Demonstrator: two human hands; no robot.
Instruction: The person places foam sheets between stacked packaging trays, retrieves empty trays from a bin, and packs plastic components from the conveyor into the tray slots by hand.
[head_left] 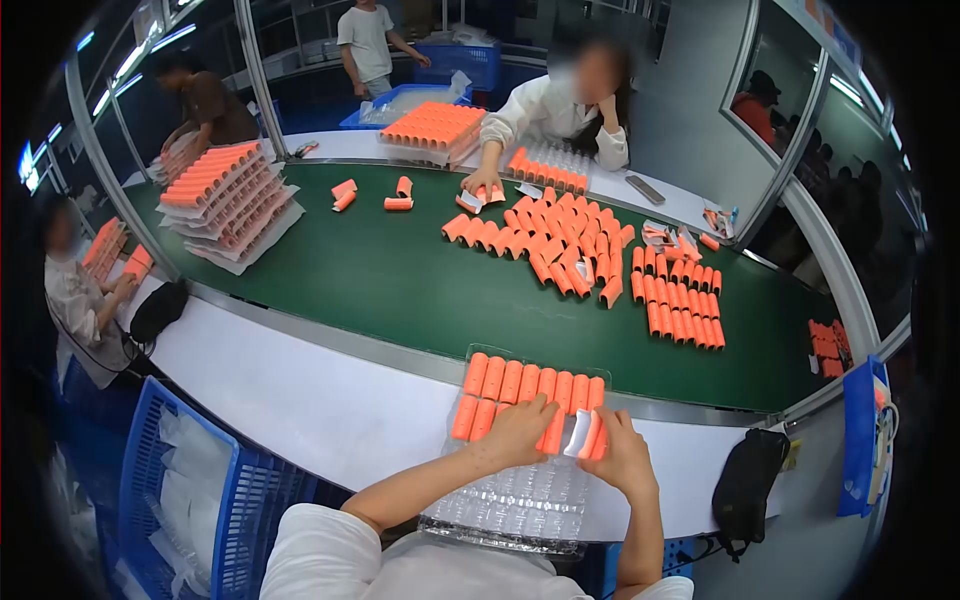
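Observation:
A clear plastic tray point(510, 500) lies at the table's front edge, its far part filled with two rows of orange curved pieces point(512, 380). My left hand point(518, 430) is over the second row, its fingers closed round an orange piece point(551, 434). To the right, my right hand point(622, 450) grips an orange piece point(597, 440) at the tray's right side. Between the hands a piece with its white inner side showing point(577, 434) is tilted. The near part of the tray shows bare moulded pockets.
Many orange pieces point(560, 235) lie on the green belt point(400, 290). Across it a co-worker point(560, 110) reaches to some pieces. Stacked filled trays point(225, 200) stand left. A blue crate point(235, 500) is at lower left, a black pouch point(748, 485) at right.

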